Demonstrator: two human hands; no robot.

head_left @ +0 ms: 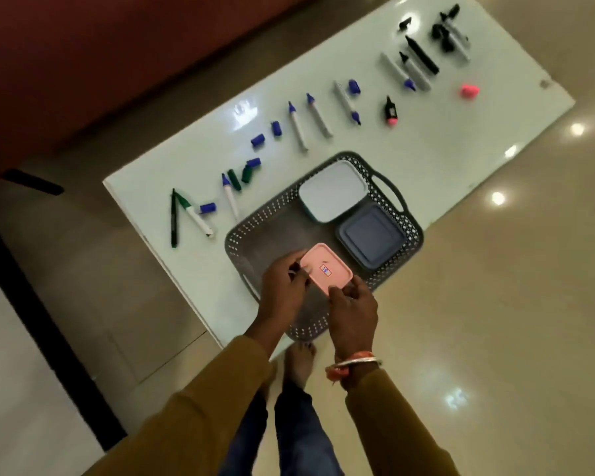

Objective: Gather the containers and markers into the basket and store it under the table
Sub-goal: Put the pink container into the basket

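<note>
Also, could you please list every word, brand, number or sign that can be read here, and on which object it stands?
No text can be read.
The sticker on the pink container: red, white and blue print, too blurred to read.
The markers on the table: any barrel print is too small to read.
The basket, white container, blue-grey container: no text visible.

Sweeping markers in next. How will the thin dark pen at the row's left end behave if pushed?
The thin pen probably rolls or skids: slim barrel on a glossy table. Likely light and stiff.
</note>
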